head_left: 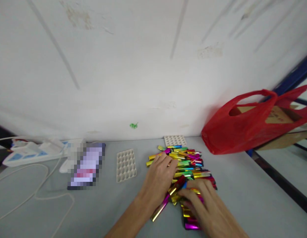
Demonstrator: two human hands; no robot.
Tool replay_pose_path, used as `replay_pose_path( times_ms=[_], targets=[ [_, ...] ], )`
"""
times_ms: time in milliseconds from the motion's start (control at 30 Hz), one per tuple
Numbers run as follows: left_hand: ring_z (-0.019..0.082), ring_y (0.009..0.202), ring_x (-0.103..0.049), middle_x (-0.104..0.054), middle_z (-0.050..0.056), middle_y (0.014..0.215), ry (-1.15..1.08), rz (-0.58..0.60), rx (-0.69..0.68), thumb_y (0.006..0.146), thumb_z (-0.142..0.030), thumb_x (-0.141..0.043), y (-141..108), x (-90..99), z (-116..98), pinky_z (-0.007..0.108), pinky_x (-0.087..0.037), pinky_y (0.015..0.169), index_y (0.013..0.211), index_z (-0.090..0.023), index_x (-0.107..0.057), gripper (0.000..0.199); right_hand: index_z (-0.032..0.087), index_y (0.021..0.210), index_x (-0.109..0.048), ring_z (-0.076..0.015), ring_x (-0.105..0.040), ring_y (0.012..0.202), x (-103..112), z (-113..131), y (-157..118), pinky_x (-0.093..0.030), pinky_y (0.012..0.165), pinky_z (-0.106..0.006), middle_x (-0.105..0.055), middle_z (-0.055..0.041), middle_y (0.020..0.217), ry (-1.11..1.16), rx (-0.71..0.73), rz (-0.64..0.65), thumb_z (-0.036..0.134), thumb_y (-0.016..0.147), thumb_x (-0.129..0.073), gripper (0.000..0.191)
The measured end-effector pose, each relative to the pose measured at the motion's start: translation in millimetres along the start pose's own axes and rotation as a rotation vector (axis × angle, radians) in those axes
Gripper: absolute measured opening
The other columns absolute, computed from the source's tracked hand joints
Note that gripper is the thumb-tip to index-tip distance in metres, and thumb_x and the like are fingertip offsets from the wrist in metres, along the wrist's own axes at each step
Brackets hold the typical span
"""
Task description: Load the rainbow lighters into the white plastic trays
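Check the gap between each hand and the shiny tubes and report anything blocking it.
Nothing visible blocks either hand. The left hand is right at the left side of the shiny tubes, the right hand at their near end. The red bag stands off to the right, clear of both.

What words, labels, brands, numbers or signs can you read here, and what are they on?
None can be read with certainty.
Cardboard box in the red bag: dark print, too blurred to read.
Phone screen: pixelated, unreadable.
Green mark on the wall: no legible letters.
Shiny tubes: no lettering I can make out.
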State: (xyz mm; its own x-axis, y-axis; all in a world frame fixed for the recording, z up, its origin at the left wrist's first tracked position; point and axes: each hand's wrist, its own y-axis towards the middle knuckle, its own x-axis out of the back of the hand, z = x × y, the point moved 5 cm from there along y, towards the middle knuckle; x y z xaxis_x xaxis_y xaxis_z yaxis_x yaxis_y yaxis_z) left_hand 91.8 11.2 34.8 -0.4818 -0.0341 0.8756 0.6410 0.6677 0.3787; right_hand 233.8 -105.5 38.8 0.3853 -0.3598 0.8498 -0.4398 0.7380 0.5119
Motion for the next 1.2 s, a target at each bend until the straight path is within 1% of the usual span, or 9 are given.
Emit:
replay_pose_path(
  times_ms=[100,233,300,400,500,633,867,1000,1200],
  targets=[
    [0.030,0.119,-0.078,-0.081,0.006,0.123,-0.040,-0.081,0.110,0.120,-0.010,-0.063,-35,18.0,6,0.050,-0.068,0.110,0.129,-0.026,-0.072,0.021,0.020,0.138,-0.072,-0.0338,-0.074,0.112,12,-38,4,-0.059,0.093,-0.047,-0.082,-0.0131,0.125,-0.123,-0.092,-0.016,0.020,0.124,-0.050,0.026],
    [0.032,0.105,-0.080,-0.077,0.008,0.113,-0.092,-0.163,0.246,0.115,-0.025,-0.071,-95,22.7,1,0.047,-0.073,0.092,0.122,-0.030,-0.071,0.008,0.020,0.141,-0.072,-0.0363,-0.071,0.113,7,-64,8,-0.052,0.097,-0.051,-0.083,-0.0132,0.126,-0.260,-0.075,0.034,0.012,0.121,-0.054,0.028],
    [0.036,0.114,-0.080,-0.076,0.011,0.125,-0.101,-0.168,0.290,0.103,-0.027,-0.083,-120,15.9,-4,0.049,-0.074,0.098,0.136,-0.030,-0.067,0.037,0.019,0.142,-0.071,-0.0368,-0.069,0.117,2,-67,9,-0.050,0.100,-0.051,-0.083,-0.0138,0.128,-0.279,-0.047,0.047,0.009,0.119,-0.054,0.031],
    [0.039,0.123,-0.080,-0.073,0.014,0.138,-0.075,-0.119,0.310,0.092,-0.021,-0.083,-142,2.0,-8,0.049,-0.076,0.100,0.155,-0.032,-0.058,0.068,0.020,0.142,-0.072,-0.0366,-0.069,0.118,-4,-68,10,-0.050,0.098,-0.050,-0.082,-0.0143,0.130,-0.278,-0.052,0.048,0.009,0.118,-0.054,0.031],
    [0.040,0.127,-0.079,-0.069,0.019,0.147,-0.031,-0.112,0.345,0.091,-0.019,-0.078,-146,-6.3,-6,0.047,-0.077,0.094,0.162,-0.030,-0.052,0.077,0.021,0.140,-0.072,-0.0374,-0.068,0.115,-5,-67,10,-0.050,0.095,-0.050,-0.081,-0.0150,0.129,-0.281,-0.089,0.007,0.015,0.120,-0.056,0.026],
    [0.039,0.126,-0.079,-0.071,0.021,0.143,-0.008,-0.059,0.362,0.094,-0.017,-0.071,-142,-13.1,-3,0.045,-0.075,0.098,0.162,-0.023,-0.052,0.070,0.023,0.140,-0.072,-0.0363,-0.069,0.114,0,-54,13,-0.051,0.095,-0.049,-0.081,-0.0134,0.128,-0.218,-0.123,-0.021,0.019,0.121,-0.058,0.024],
    [0.028,0.115,-0.084,-0.078,0.011,0.133,0.016,0.140,0.411,0.106,-0.002,-0.058,-143,-11.9,-4,0.032,-0.070,0.094,0.149,-0.023,-0.063,0.048,0.023,0.132,-0.073,-0.0290,-0.071,0.106,-14,5,23,-0.054,0.093,-0.042,-0.079,-0.0087,0.121,0.020,-0.014,0.045,0.012,0.121,-0.055,0.023],
    [0.026,0.115,-0.083,-0.078,0.011,0.135,0.133,0.156,0.315,0.105,0.002,-0.062,-149,-4.2,-2,0.030,-0.069,0.095,0.146,-0.021,-0.066,0.048,0.021,0.134,-0.073,-0.0291,-0.070,0.103,-34,27,24,-0.056,0.093,-0.043,-0.077,-0.0069,0.120,0.041,0.057,0.077,0.007,0.113,-0.069,0.026],
    [0.029,0.111,-0.079,-0.080,0.009,0.120,0.436,0.131,0.105,0.099,0.008,-0.063,-167,-5.7,-1,0.036,-0.068,0.102,0.138,-0.018,-0.075,0.048,0.017,0.135,-0.071,-0.0300,-0.071,0.102,-45,33,27,-0.056,0.095,-0.044,-0.077,-0.0087,0.120,-0.008,0.077,0.076,0.002,0.108,-0.073,0.031]
  ],
)
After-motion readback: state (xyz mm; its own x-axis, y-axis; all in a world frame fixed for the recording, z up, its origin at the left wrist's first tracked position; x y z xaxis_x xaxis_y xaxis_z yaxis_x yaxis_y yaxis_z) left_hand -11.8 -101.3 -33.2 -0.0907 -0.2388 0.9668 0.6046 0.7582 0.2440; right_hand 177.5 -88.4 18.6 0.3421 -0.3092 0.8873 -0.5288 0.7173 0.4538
